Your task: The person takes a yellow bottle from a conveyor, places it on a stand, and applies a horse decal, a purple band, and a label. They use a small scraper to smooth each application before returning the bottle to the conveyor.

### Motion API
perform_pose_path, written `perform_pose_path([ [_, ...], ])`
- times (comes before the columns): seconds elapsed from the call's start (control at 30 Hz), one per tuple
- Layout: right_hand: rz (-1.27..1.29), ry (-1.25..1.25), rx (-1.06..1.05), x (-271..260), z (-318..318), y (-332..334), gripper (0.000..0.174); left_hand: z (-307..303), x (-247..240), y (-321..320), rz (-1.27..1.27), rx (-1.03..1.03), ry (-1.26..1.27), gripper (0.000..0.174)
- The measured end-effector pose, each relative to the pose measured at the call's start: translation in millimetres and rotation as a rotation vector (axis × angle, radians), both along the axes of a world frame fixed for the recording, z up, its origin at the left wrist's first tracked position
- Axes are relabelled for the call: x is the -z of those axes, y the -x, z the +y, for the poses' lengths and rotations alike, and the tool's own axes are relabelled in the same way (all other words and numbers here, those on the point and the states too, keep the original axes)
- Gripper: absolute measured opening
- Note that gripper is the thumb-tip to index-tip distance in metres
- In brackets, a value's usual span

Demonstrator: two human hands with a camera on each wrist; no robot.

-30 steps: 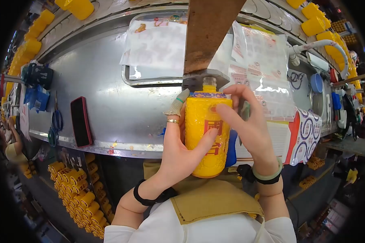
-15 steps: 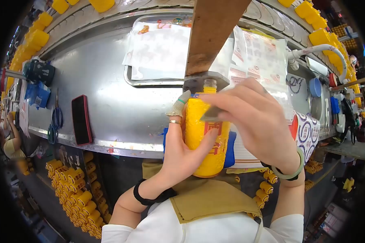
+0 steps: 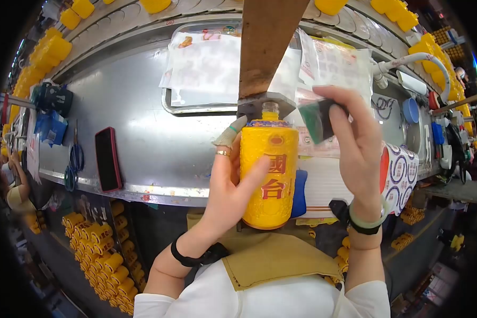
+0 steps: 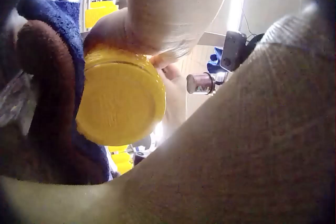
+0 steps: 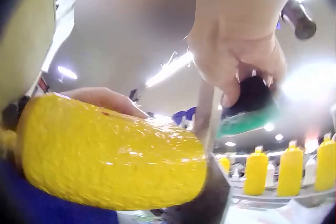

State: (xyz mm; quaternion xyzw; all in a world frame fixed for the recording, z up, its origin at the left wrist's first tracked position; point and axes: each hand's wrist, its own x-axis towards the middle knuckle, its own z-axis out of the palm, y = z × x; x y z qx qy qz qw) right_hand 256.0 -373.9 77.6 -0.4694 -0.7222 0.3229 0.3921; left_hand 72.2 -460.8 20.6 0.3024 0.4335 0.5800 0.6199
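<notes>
A yellow bottle [image 3: 268,175] with red characters and a clear glass neck lies in front of a dark metal bracket. My left hand [image 3: 225,185] grips its left side, the thumb across its front and a finger cot on one finger. The left wrist view shows the round bottle base [image 4: 123,98] with blue cloth [image 4: 73,40] beside it. Right of the bottle and apart from it, my right hand [image 3: 359,143] pinches a dark and green flat piece [image 3: 318,121]. The right wrist view also shows that piece [image 5: 249,119] between finger and thumb, above the bottle's side [image 5: 115,155].
A brown beam [image 3: 270,47] rises behind the bottle. Sheets [image 3: 204,69] lie on a metal tray at the back. A phone [image 3: 107,159] and scissors [image 3: 76,153] rest on the left. Yellow bottles [image 3: 52,47] line the back conveyor, and a white hose [image 3: 418,57] curves at right.
My right hand came across the bottle's upper front with the dark piece, then moved away to the right. The bottle has turned, so both red characters face up. My left hand still grips it.
</notes>
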Motion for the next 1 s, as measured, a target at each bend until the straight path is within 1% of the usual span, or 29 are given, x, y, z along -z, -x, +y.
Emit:
perform_pose_path([
  [0.03, 0.228, 0.354, 0.019, 1.0, -10.3, -1.3, 0.03, 1.8, 0.9, 2.7, 0.002, -0.001, 0.001, 0.065],
  [0.07, 0.227, 0.409, -0.052, 8.5, -15.7, -3.2, 0.034, 4.2, 2.5, 5.3, -0.016, 0.019, 0.019, 0.064],
  [0.13, 0.122, 0.288, -0.094, 34.4, -28.1, -2.2, 0.042, 6.0, 4.1, 7.2, -0.033, 0.042, 0.04, 0.063],
  [0.17, 0.123, 0.29, -0.092, 41.8, -35.3, 1.3, 0.042, 6.1, 4.7, 7.2, -0.025, 0.05, 0.028, 0.063],
  [0.23, 0.332, 0.522, -0.007, 50.9, -46.9, 10.1, 0.052, 6.6, 6.0, 6.7, -0.017, 0.061, 0.019, 0.063],
  [0.27, 0.334, 0.525, -0.006, 52.2, -48.6, 11.6, 0.052, 6.7, 6.6, 6.9, -0.023, 0.059, 0.014, 0.064],
  [0.33, 0.426, 0.622, 0.027, 53.7, -49.8, 13.8, 0.057, 6.9, 7.0, 7.9, -0.027, 0.057, 0.01, 0.064],
  [0.47, 0.365, 0.566, 0.011, 57.4, -49.4, 11.1, 0.057, 7.0, 7.8, 7.2, -0.01, 0.063, 0.004, 0.064],
  [0.63, 0.416, 0.59, -0.011, 52.4, -50.3, 10.0, 0.059, 4.5, 9.4, 9.3, -0.008, 0.07, 0.01, 0.067],
  [0.73, 0.451, 0.591, -0.003, 60.7, -55.3, 10.6, 0.062, 1.6, 8.6, 10.9, -0.079, 0.08, 0.027, 0.071],
  [0.8, 0.456, 0.592, -0.005, 61.6, -56.0, 9.8, 0.064, -0.2, 7.8, 11.9, -0.017, 0.118, -0.008, 0.074],
  [0.97, 0.446, 0.596, -0.009, 58.0, -56.3, 9.6, 0.066, -0.1, 6.7, 13.4, -0.004, 0.129, 0.004, 0.075],
  [1.0, 0.447, 0.607, -0.005, 56.6, -57.3, 9.2, 0.068, -0.6, 6.5, 13.6, -0.002, 0.128, 0.01, 0.075],
])
